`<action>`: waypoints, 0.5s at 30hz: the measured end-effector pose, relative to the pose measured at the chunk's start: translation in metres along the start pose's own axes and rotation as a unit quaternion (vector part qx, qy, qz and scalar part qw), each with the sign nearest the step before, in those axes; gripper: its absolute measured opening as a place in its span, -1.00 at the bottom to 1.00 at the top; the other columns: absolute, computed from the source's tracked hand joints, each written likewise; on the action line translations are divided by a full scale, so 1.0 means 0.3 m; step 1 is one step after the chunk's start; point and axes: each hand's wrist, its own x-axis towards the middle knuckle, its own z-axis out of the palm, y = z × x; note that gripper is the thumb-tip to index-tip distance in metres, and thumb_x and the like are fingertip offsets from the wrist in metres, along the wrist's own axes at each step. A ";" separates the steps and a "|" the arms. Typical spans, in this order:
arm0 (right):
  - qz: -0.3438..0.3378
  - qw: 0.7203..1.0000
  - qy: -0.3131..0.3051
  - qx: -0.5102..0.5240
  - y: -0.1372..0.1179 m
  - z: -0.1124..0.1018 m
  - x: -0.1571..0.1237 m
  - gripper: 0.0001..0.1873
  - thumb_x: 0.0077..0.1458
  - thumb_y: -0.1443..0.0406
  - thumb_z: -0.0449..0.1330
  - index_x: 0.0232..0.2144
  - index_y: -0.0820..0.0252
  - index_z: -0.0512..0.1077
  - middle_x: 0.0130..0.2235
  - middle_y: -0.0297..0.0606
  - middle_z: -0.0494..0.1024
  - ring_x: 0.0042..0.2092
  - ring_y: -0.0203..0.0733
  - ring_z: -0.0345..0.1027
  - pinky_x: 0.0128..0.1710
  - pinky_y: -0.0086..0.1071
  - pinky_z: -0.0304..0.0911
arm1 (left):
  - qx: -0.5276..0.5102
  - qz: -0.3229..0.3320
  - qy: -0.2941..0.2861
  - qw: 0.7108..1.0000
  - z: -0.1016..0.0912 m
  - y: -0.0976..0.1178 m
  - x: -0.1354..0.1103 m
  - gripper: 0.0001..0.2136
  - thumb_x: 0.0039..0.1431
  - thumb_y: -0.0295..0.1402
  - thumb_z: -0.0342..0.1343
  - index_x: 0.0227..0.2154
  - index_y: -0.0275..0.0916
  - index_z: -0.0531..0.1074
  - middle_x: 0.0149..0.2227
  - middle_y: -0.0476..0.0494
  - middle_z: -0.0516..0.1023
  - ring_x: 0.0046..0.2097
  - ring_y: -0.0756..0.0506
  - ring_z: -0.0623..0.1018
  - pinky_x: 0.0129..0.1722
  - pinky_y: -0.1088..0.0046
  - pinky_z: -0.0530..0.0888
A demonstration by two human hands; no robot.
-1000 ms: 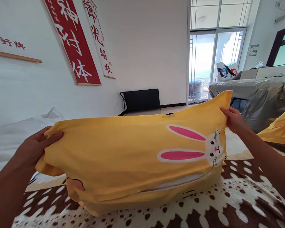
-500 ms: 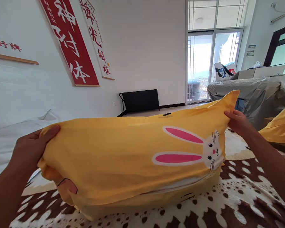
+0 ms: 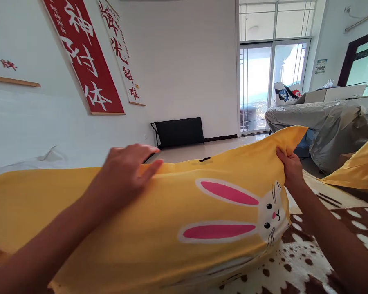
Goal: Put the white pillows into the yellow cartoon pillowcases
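Note:
A yellow pillowcase (image 3: 135,228) with a white rabbit face and long pink ears spreads across the lower view, bulging as if filled; its contents are mostly hidden. My right hand (image 3: 290,166) pinches its upper right corner, and a pointed flap of cloth sticks up beyond the fingers. Over the middle of its top edge is my left hand (image 3: 133,167), slightly blurred, thumb and fingers apart with nothing between them. Whether that hand touches the cloth I cannot tell. Along the lower side, a pale strip shows in a long opening.
Underneath lies a brown and cream patterned blanket (image 3: 322,245). Another yellow cloth (image 3: 360,163) is at the right. Behind it stands a plastic-covered table (image 3: 313,110) with a box (image 3: 340,94) on top. A black folded panel (image 3: 180,132) leans near the far wall.
My left hand has let go of the pillowcase's left end and moved right to its upper middle. My right hand keeps its corner, slightly lower and further left. The pillowcase now reaches the left edge.

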 end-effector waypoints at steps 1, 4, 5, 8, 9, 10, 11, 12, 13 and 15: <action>0.014 1.000 0.004 0.008 0.028 -0.017 0.001 -0.50 -0.39 0.03 0.44 -0.38 0.14 0.44 -0.42 -0.28 0.61 -0.26 0.00 0.52 -0.29 -0.23 0.48 | 0.008 0.046 -0.066 0.997 0.022 0.086 0.028 -0.54 0.29 -0.11 -0.29 -0.07 -0.31 0.37 -0.03 -0.29 0.49 0.04 -0.23 0.42 0.06 0.16 0.21; 0.073 0.997 0.022 0.028 0.104 -0.086 0.009 -0.45 -0.44 -0.01 0.45 -0.40 0.16 0.47 -0.44 -0.27 0.61 -0.25 0.00 0.53 -0.28 -0.24 0.49 | -0.050 0.091 -0.209 0.972 0.081 0.268 0.112 -0.49 0.31 -0.07 -0.35 -0.01 -0.27 0.37 -0.04 -0.27 0.52 -0.01 -0.21 0.47 0.00 0.22 0.26; 0.087 0.995 0.030 0.032 0.121 -0.111 0.013 -0.45 -0.44 -0.01 0.45 -0.39 0.16 0.47 -0.43 -0.27 0.61 -0.25 -0.01 0.53 -0.28 -0.24 0.49 | -0.083 0.084 -0.253 0.960 0.095 0.300 0.140 -0.46 0.29 -0.02 -0.34 0.02 -0.24 0.36 -0.02 -0.25 0.51 -0.01 -0.21 0.48 -0.02 0.25 0.28; 0.072 0.996 0.040 0.042 0.131 -0.177 0.024 -0.48 -0.37 0.03 0.45 -0.36 0.18 0.48 -0.39 -0.26 0.62 -0.25 -0.04 0.52 -0.25 -0.24 0.48 | -0.159 0.069 -0.356 0.918 0.121 0.347 0.213 -0.37 0.17 0.16 -0.24 0.05 -0.19 0.35 0.06 -0.22 0.46 0.03 -0.23 0.46 -0.06 0.32 0.32; 0.058 0.997 0.036 0.043 0.121 -0.192 0.027 -0.50 -0.37 0.06 0.46 -0.35 0.19 0.48 -0.38 -0.26 0.61 -0.25 -0.05 0.52 -0.24 -0.25 0.47 | -0.171 0.073 -0.372 0.910 0.126 0.357 0.231 -0.35 0.13 0.20 -0.21 0.02 -0.19 0.37 0.06 -0.23 0.46 0.04 -0.24 0.45 -0.06 0.33 0.32; 0.041 0.998 0.029 0.043 0.107 -0.203 0.030 -0.51 -0.37 0.10 0.47 -0.35 0.20 0.48 -0.38 -0.25 0.61 -0.26 -0.07 0.52 -0.24 -0.25 0.47 | -0.176 0.078 -0.378 0.906 0.130 0.370 0.244 -0.35 0.10 0.21 -0.17 0.00 -0.21 0.39 0.05 -0.23 0.46 0.03 -0.24 0.45 -0.06 0.33 0.32; 0.022 0.999 0.024 0.043 0.088 -0.211 0.033 -0.52 -0.38 0.14 0.47 -0.36 0.22 0.48 -0.37 -0.25 0.61 -0.28 -0.09 0.51 -0.23 -0.25 0.46 | -0.178 0.081 -0.379 0.905 0.134 0.387 0.254 -0.36 0.09 0.21 -0.15 -0.03 -0.22 0.40 0.03 -0.24 0.47 0.02 -0.24 0.45 -0.06 0.34 0.32; 0.005 0.999 0.021 0.043 0.068 -0.216 0.036 -0.53 -0.39 0.17 0.48 -0.37 0.22 0.48 -0.37 -0.25 0.60 -0.30 -0.11 0.51 -0.23 -0.26 0.46 | -0.178 0.083 -0.378 0.905 0.138 0.407 0.261 -0.37 0.08 0.20 -0.12 -0.05 -0.23 0.41 0.00 -0.25 0.48 0.01 -0.25 0.45 -0.07 0.34 0.33; -0.013 0.999 0.021 0.045 0.046 -0.219 0.039 -0.54 -0.39 0.19 0.48 -0.37 0.22 0.48 -0.36 -0.26 0.60 -0.33 -0.14 0.50 -0.23 -0.26 0.45 | -0.177 0.084 -0.377 0.905 0.142 0.430 0.264 -0.39 0.08 0.18 -0.10 -0.06 -0.23 0.41 -0.03 -0.25 0.49 -0.01 -0.25 0.46 -0.09 0.34 0.33; -0.051 0.997 0.036 0.054 0.002 -0.221 0.039 -0.56 -0.37 0.21 0.47 -0.36 0.21 0.48 -0.36 -0.31 0.59 -0.38 -0.21 0.48 -0.22 -0.26 0.45 | -0.180 0.083 -0.375 0.906 0.149 0.478 0.263 -0.48 0.09 0.11 -0.03 -0.10 -0.22 0.41 -0.11 -0.23 0.51 -0.07 -0.23 0.48 -0.16 0.36 0.35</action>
